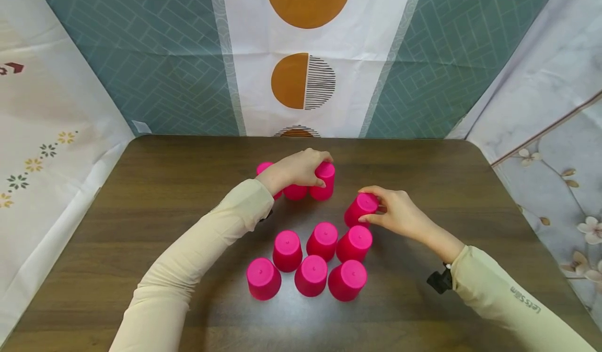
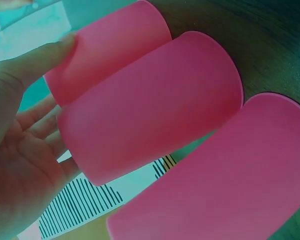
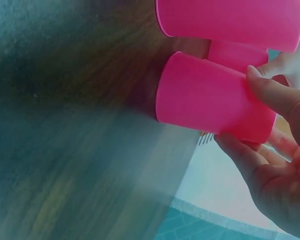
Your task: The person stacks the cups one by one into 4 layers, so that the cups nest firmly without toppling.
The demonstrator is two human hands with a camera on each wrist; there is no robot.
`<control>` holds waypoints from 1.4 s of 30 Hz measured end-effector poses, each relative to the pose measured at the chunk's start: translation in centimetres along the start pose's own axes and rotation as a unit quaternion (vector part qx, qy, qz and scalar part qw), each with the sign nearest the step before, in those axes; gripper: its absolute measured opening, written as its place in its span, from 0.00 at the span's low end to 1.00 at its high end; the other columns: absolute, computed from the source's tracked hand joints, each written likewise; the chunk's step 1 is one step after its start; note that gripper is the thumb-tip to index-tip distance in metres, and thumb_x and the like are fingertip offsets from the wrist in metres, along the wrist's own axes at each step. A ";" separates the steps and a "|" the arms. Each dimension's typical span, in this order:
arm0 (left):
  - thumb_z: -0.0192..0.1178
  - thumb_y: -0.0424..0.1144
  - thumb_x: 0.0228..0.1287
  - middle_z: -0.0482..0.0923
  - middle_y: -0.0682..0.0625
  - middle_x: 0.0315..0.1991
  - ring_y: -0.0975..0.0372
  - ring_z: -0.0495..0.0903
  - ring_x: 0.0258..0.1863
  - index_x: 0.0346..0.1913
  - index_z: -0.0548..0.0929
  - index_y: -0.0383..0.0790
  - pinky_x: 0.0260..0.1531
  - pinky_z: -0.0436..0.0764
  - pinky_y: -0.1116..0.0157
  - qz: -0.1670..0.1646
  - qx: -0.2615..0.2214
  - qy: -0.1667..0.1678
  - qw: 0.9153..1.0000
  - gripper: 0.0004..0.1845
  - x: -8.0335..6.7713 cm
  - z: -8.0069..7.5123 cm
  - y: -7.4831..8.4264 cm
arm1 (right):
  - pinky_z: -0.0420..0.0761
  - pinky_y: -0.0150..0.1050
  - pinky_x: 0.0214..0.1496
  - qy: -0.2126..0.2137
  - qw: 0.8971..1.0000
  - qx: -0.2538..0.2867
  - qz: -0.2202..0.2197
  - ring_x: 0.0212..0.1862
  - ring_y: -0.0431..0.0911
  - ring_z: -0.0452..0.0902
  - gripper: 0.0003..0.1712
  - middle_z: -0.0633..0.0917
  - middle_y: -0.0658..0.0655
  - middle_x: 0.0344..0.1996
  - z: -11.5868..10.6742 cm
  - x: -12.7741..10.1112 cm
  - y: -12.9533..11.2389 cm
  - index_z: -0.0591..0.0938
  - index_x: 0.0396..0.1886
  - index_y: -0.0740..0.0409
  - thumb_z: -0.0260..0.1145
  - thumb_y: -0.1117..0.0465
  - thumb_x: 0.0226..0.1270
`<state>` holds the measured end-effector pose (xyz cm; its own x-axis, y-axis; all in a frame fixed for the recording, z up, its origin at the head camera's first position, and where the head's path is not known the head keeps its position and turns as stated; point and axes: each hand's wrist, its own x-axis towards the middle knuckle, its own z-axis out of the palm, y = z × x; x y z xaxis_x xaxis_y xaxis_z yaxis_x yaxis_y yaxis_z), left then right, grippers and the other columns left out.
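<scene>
Pink plastic cups stand upside down on the wooden table. At the back, my left hand (image 1: 303,168) grips the right-hand cup (image 1: 324,187) of a row of three, thumb and fingers on opposite sides near its base. The left wrist view shows that gripped cup (image 2: 115,52) beside the middle cup (image 2: 155,107) of the row. My right hand (image 1: 400,211) pinches another cup (image 1: 359,209) between thumb and fingers. In the right wrist view this pinched cup (image 3: 207,97) has its rim down at the tabletop, close beside another cup (image 3: 230,20).
Several more upturned cups, among them a front left cup (image 1: 263,279) and a front right cup (image 1: 348,281), stand grouped in front of the hands. The brown wooden table (image 1: 141,226) ends at a patterned cloth backdrop (image 1: 343,117); more cloth hangs at both sides.
</scene>
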<state>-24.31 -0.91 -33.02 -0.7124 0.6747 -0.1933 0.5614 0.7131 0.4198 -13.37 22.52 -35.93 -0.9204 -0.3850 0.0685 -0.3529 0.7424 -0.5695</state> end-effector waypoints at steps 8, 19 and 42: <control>0.69 0.41 0.52 0.76 0.47 0.48 0.57 0.72 0.50 0.54 0.71 0.40 0.45 0.77 0.65 0.006 -0.016 0.010 1.000 0.27 0.1 0.0 -0.5 | 0.82 0.44 0.42 0.030 0.998 0.049 0.030 0.43 0.53 0.83 0.34 0.84 0.60 0.41 -0.3 0.2 1.1 0.72 0.52 0.62 0.78 0.60 0.45; 0.69 0.40 0.52 0.77 0.47 0.46 0.57 0.71 0.49 0.53 0.72 0.40 0.43 0.77 0.65 0.011 -0.027 0.012 0.999 0.26 -0.1 -0.2 -0.8 | 0.80 0.44 0.47 0.029 0.994 0.086 0.054 0.48 0.52 0.81 0.34 0.83 0.60 0.45 -2.6 3.3 2.0 0.73 0.54 0.59 0.76 0.55 0.48; 0.70 0.40 0.51 0.77 0.48 0.46 0.60 0.76 0.43 0.52 0.72 0.40 0.41 0.78 0.68 0.007 -0.034 0.013 0.999 0.26 0.1 0.0 -0.8 | 0.80 0.46 0.47 -0.015 0.996 0.080 0.040 0.49 0.52 0.80 0.35 0.81 0.59 0.48 -0.7 7.8 1.7 0.72 0.58 0.59 0.75 0.60 0.50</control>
<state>-24.84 -1.37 -33.40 -0.7153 0.6793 -0.1643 0.5425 0.6879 0.4821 -21.28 21.13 -35.82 -0.9379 -0.3468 -0.0052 -0.2460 0.6757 -0.6949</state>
